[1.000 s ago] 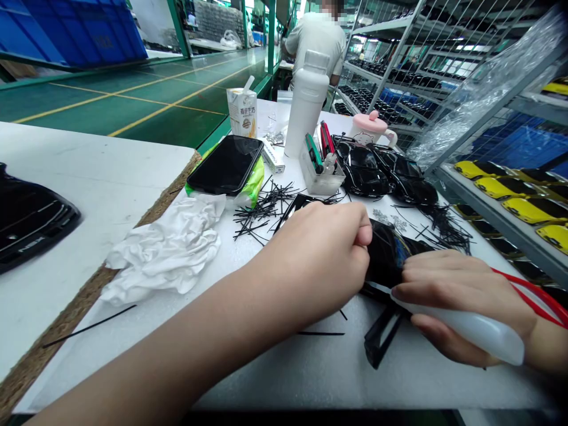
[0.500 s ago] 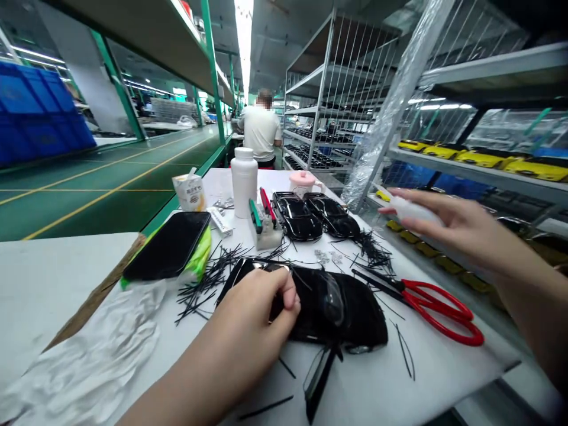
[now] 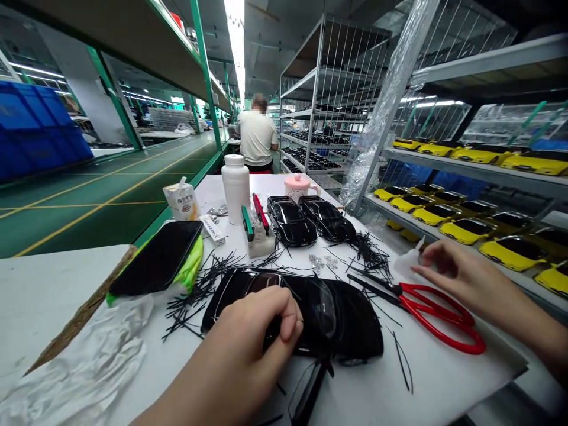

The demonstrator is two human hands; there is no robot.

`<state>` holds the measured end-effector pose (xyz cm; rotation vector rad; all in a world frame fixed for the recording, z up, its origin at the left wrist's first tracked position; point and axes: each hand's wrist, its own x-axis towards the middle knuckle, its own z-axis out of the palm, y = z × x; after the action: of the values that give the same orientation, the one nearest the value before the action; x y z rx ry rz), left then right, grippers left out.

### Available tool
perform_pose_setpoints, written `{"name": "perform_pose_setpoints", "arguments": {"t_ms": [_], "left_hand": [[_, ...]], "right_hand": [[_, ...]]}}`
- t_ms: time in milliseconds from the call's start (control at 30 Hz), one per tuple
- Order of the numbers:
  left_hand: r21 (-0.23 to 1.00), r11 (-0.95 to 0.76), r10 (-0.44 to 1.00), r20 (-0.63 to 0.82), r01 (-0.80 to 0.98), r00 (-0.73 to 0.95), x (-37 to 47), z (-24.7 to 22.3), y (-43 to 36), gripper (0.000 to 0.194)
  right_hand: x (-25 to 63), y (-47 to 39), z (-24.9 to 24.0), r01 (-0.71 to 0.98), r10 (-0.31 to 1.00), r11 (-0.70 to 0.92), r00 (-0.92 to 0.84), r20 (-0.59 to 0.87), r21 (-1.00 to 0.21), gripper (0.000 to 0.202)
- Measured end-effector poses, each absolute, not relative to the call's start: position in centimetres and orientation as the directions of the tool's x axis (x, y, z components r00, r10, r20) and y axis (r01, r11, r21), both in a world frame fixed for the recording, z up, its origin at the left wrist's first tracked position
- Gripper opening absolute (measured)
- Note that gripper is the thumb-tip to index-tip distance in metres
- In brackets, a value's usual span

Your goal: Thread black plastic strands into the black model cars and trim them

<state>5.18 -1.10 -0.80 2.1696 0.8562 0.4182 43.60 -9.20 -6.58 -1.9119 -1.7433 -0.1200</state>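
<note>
A black model car (image 3: 350, 319) lies across the white table in front of me, one door swung out toward me. My left hand (image 3: 261, 325) rests over its near side, fingers curled and pressed to the thumb; what they pinch, if anything, is hidden. At the table's right edge sits a small, translucent white squeeze bottle (image 3: 404, 264) with a thin nozzle. Beside it is my right hand (image 3: 457, 272), fingers parted, fingertips close to the bottle. Red-handled scissors (image 3: 437, 313) lie between that hand and the car.
Black strips (image 3: 190, 296) are strewn about the car. Behind it stand two black model cars (image 3: 290, 219), a white bottle (image 3: 236, 186), a pink mug (image 3: 297, 186) and a tool holder (image 3: 261, 245). A phone (image 3: 157, 257) lies left. Racks with yellow cars (image 3: 465, 231) flank the right; a person (image 3: 257, 136) sits ahead.
My right hand has come down and left, bringing the squeeze bottle to the table edge, and its fingers have loosened from it. My left hand stays over the car.
</note>
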Motion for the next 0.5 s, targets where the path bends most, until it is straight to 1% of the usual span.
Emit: {"name": "perform_pose_setpoints", "arguments": {"t_ms": [67,133,200,300,367,400,500], "left_hand": [[0.762,-0.481,0.692,0.028,0.433,0.721,5.1,-0.7,-1.2,0.025],[0.779,-0.465,0.696,0.029,0.42,0.717,5.1,-0.5,-1.2,0.025],[0.793,-0.453,0.698,0.032,0.407,0.715,5.2,-0.3,-1.2,0.027],[0.8,-0.442,0.706,0.032,0.405,0.707,5.4,0.1,-1.3,0.029],[0.8,-0.442,0.709,0.034,0.406,0.704,5.5,0.2,-1.4,0.03],[0.799,-0.44,0.712,0.033,0.409,0.701,5.5,0.3,-1.4,0.03],[0.797,-0.441,0.711,0.031,0.412,0.702,5.6,0.2,-1.3,0.03]], "right_hand": [[41.5,-9.4,-6.5,0.963,0.941,0.098,-0.007,0.339,-0.252,0.019],[39.8,-9.0,-6.7,0.962,0.953,0.181,-0.121,0.278,-0.203,0.013],[38.9,-8.3,-7.0,0.958,0.951,0.215,-0.161,0.265,-0.189,0.014],[39.0,-7.2,-6.7,0.938,0.943,0.265,-0.203,0.263,-0.225,0.021],[39.6,-6.8,-6.0,0.922,0.94,0.283,-0.212,0.267,-0.264,0.027],[39.8,-6.7,-5.7,0.921,0.94,0.269,-0.189,0.283,-0.28,0.033],[40.0,-6.6,-4.5,0.937,0.938,0.134,-0.015,0.345,-0.324,0.053]]}}
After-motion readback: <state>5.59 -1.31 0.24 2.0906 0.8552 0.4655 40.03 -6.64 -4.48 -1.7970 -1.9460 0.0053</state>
